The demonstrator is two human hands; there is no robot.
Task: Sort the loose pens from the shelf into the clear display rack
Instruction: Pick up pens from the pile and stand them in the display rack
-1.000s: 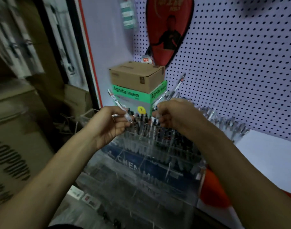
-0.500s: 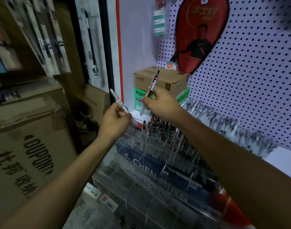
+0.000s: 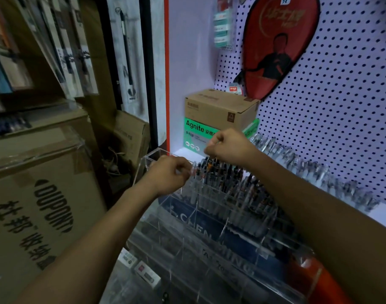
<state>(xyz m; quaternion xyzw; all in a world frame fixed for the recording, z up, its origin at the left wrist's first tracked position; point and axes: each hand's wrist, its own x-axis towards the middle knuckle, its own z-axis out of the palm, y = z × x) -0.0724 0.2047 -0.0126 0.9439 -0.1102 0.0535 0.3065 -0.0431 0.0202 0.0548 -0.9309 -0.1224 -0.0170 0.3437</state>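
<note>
White pegboard [image 3: 341, 106] with dark holes backs the shelf [image 3: 380, 213]. Left hand [image 3: 168, 176] fingers [image 3: 183, 170] curl together over the clear acrylic display rack [image 3: 209, 227]; whether they pinch a pen I cannot tell. Right hand [image 3: 229, 145] is fisted just above the upright dark-capped pens [image 3: 218, 172] in the rack's rear compartments. Loose clear pens [image 3: 308, 170] lie along the shelf behind. A brown cardboard box [image 3: 220, 108] stacked on a green Agnite box [image 3: 196, 134] stands beyond the hands, below a hanging red paddle case [image 3: 279, 44].
</note>
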